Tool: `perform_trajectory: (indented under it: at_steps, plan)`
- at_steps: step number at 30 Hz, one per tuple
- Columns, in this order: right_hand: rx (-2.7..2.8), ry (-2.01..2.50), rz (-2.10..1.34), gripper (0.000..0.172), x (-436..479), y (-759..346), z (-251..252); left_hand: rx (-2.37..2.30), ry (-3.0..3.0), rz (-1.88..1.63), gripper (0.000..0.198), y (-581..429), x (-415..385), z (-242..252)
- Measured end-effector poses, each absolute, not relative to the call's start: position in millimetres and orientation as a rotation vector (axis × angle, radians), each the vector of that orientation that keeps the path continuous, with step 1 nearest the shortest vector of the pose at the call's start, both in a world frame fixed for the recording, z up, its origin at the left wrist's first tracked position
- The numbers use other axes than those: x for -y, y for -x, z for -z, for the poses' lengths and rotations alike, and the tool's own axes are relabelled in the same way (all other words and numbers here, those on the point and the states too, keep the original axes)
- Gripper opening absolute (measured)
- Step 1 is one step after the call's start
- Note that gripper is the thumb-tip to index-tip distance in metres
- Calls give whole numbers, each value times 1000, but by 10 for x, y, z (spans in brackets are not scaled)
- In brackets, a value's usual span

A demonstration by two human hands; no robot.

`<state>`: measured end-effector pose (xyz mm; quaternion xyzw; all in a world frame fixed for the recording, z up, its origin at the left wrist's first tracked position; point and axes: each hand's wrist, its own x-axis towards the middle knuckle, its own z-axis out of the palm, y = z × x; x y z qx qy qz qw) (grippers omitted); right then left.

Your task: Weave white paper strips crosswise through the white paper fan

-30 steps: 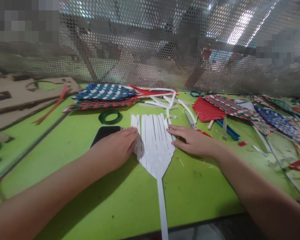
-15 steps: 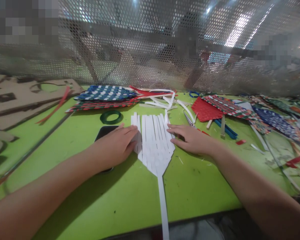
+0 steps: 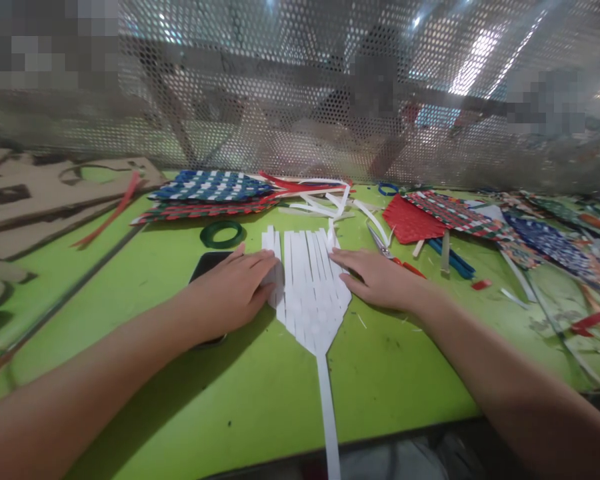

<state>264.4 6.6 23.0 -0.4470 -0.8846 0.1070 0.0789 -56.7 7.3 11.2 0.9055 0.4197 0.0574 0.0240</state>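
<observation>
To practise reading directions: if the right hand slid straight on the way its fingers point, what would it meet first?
The white woven strips; the right hand lies flat, fingertips apparently at their right edge.

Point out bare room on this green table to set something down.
Bare green table: near edge, either side of the tail of the white woven strip piece, below the left hand and right hand. Another patch: between the brown cardboard sheets and the green tape ring. Crowded: far edge and right side, with coloured woven mats and red-handled scissors.
</observation>
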Motion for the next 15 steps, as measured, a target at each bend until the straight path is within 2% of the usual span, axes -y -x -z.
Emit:
perform_trajectory:
  at_steps: [10,15]
  plan:
    - [2613,1118,-382,32,-36,-2597,-308,-1236,-2874,-186,42,488,-40,-134]
    - [2548,1229,-463,23,51,-2533,-348,-1267,-2839,-115,42,465,50,-195]
